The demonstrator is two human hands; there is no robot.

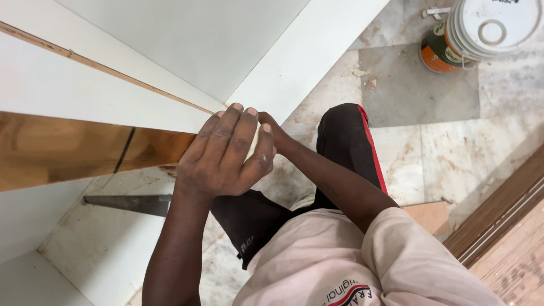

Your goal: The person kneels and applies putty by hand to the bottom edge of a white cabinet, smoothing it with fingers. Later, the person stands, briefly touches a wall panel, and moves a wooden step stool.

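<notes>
My left hand wraps over the end of a white laminated board with a brown wood-grain face. Its fingers curl around a small pale piece at the board's corner. My right hand lies mostly hidden behind the left, its fingertips touching the same corner. What the pale piece is cannot be told. A thin raw wooden edge strip runs along the top of the board.
White panels stand behind the board. A metal hand saw blade lies on the marble floor. Paint buckets stand at the top right. Wooden boards lie at the right edge. My black trouser leg is below.
</notes>
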